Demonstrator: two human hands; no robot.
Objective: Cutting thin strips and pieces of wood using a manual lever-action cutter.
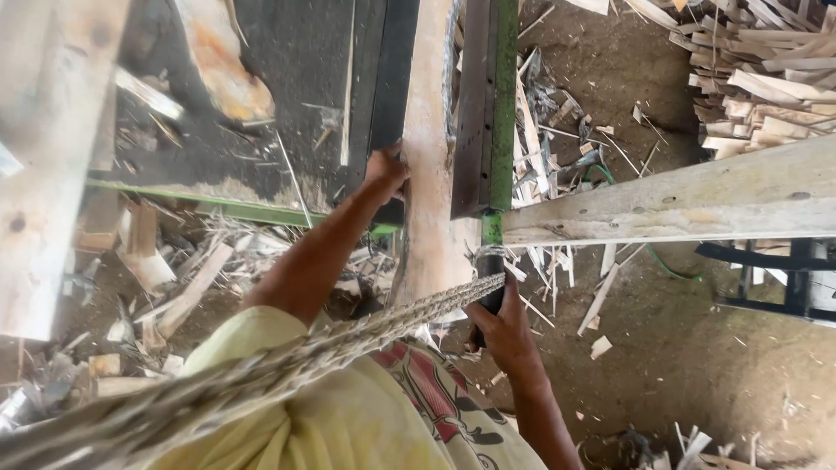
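Rope (261,370) stretches across at seven o'clock; right hand (503,335) grips a dark handle (492,300), left hand (385,170) presses the plank (433,174) at twelve, fingers clasping its edge.

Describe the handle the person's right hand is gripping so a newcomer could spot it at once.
Start at the long pale plank crossing the right side; its left end meets a green upright bar. Just below that joint sits the dark handle, gripped by the right hand. It alone is black, rounded, and crossed by a braided rope.

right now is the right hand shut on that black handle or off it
Shut on it: the right hand wraps its fingers around the black handle.
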